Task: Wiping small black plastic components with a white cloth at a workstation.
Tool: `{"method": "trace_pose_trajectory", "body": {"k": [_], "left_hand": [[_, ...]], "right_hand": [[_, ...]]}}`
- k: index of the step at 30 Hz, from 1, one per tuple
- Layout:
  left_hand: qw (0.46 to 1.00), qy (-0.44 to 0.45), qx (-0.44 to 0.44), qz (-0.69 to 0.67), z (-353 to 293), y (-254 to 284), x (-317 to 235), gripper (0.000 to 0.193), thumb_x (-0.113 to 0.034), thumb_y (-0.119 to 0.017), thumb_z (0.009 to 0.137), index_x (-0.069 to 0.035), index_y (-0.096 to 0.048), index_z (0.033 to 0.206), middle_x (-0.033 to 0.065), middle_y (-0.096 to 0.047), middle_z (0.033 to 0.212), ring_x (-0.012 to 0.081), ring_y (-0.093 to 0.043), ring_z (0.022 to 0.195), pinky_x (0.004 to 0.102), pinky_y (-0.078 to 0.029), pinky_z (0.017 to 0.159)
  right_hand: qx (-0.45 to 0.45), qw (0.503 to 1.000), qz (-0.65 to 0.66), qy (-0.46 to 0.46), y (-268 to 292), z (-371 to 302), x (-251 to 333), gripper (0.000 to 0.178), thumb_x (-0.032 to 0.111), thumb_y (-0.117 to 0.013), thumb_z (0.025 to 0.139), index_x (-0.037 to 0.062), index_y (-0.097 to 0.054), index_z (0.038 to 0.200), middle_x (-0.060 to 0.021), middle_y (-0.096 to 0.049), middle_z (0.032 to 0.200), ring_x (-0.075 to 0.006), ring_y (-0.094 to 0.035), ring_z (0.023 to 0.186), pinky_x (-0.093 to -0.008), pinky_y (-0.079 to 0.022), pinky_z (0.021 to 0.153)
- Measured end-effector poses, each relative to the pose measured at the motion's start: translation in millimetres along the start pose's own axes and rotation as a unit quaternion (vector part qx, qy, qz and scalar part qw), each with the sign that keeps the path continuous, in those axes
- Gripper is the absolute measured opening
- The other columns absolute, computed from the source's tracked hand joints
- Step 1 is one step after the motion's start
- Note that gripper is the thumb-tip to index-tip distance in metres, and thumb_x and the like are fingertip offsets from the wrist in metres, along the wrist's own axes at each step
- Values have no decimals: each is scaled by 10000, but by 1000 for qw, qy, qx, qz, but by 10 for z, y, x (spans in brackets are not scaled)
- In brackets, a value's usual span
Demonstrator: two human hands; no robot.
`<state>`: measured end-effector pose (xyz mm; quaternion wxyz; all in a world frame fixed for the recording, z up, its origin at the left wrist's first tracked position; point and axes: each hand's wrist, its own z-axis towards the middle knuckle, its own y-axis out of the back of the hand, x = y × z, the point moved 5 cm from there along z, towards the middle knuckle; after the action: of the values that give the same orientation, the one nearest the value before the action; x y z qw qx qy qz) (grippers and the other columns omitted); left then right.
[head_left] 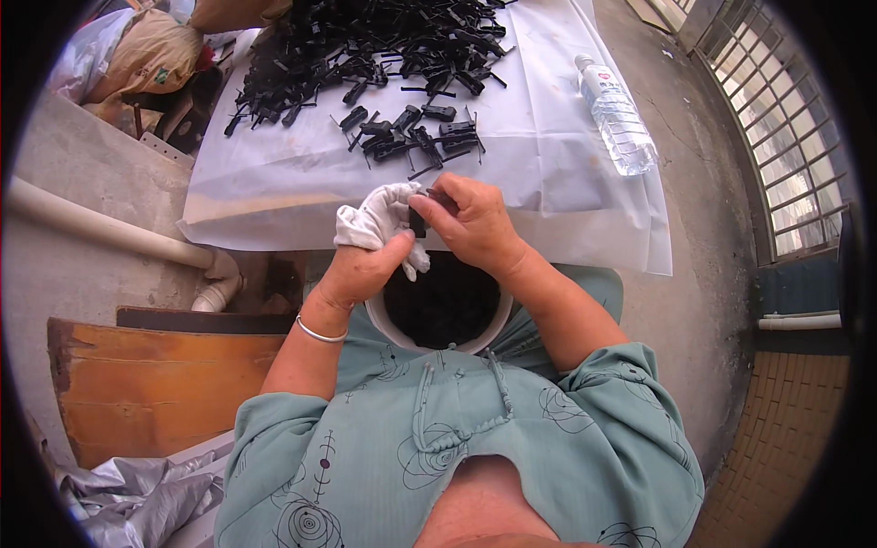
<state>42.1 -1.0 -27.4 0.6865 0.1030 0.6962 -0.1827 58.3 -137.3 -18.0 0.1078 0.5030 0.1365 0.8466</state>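
My left hand [367,267] has its fingers wrapped in a bunched white cloth [376,217], its thumb pressed against a small black plastic part [417,222]. From the other side, my right hand [477,222] pinches the same part between thumb and fingers; its upper end is hidden by them. Both hands meet over the near edge of the covered table, above a white bucket [499,327] between my knees. Dark pieces, too dim to make out singly, lie inside the bucket. Just beyond my hands sits a loose group of black plastic parts [411,137] with thin prongs.
A large heap of similar black parts [365,55] covers the far table. White plastic sheeting [548,196] drapes over the tabletop. At the right lies a clear water bottle [618,119]. Left are a pipe [110,228], a wooden board [155,384] and stuffed bags [146,55].
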Motion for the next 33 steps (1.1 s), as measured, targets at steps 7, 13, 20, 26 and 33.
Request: {"method": "trace_pose_trajectory", "body": {"k": [7,13,20,26,33], "left_hand": [[994,4,-56,89,-25,-21,-87,271,-17,-496,854,13,-462,1121,61,-569,900,72,-550,605,199,-461,500],[946,-137,-102,276,-58,-33,-128,283,-27,-555,811,28,-514,1086,101,-598,855,133,-583,646,263,-476,562],[849,-242,-130,451,-59,-56,-132,277,-19,-546,764,29,-555,1037,171,-613,912,308,-600,820,343,-471,744],[885,-220,-147,384,-70,6,-54,263,-15,-538,787,23,-545,1047,156,-603,923,252,-604,816,323,-473,732],[996,-8,-83,-17,-36,138,82,380,-31,-501,868,-59,-376,1226,38,-546,863,33,-451,646,153,-376,541]], "right_hand": [[57,990,129,-5,-45,-29,-37,240,203,-532,889,4,-560,757,-47,-496,575,-106,-424,525,-272,-394,505],[123,989,69,-53,-164,-86,-31,261,177,-502,887,-14,-534,712,-124,-480,549,-198,-407,484,-327,-388,497],[69,970,178,-148,-449,-224,-336,261,175,-478,917,-9,-569,756,15,-510,621,-64,-431,607,-242,-403,560],[92,956,238,-147,-411,-200,-256,240,195,-494,913,-14,-588,843,16,-536,649,-67,-464,628,-236,-421,589],[256,964,-29,-72,-80,-125,-140,199,175,-620,807,-1,-599,898,-81,-542,670,-126,-499,586,-275,-434,577]]}}
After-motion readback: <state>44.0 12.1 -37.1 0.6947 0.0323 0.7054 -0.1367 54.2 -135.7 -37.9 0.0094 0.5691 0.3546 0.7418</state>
